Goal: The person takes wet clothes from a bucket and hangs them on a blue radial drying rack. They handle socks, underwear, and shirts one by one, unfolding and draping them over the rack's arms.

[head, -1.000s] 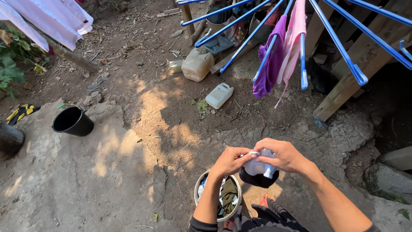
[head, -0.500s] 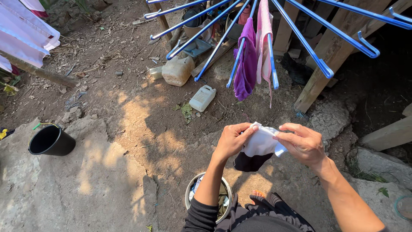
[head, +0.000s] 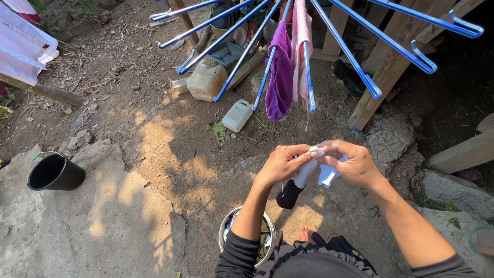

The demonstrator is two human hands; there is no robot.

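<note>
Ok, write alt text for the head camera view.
Both hands, left hand and right hand, hold a white and black sock below a blue drying rack bearing a purple cloth. A metal bowl and black bucket sit on dirt.

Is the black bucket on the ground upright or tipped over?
Upright. The black bucket stands on the pale rock slab with its round mouth facing up; the inside looks dark, so I cannot tell whether it holds anything.

left hand [head: 280,163] and right hand [head: 352,163] grip white-and-black sock [head: 301,180] above metal basin [head: 224,238], near blue drying rack [head: 309,56]
</note>
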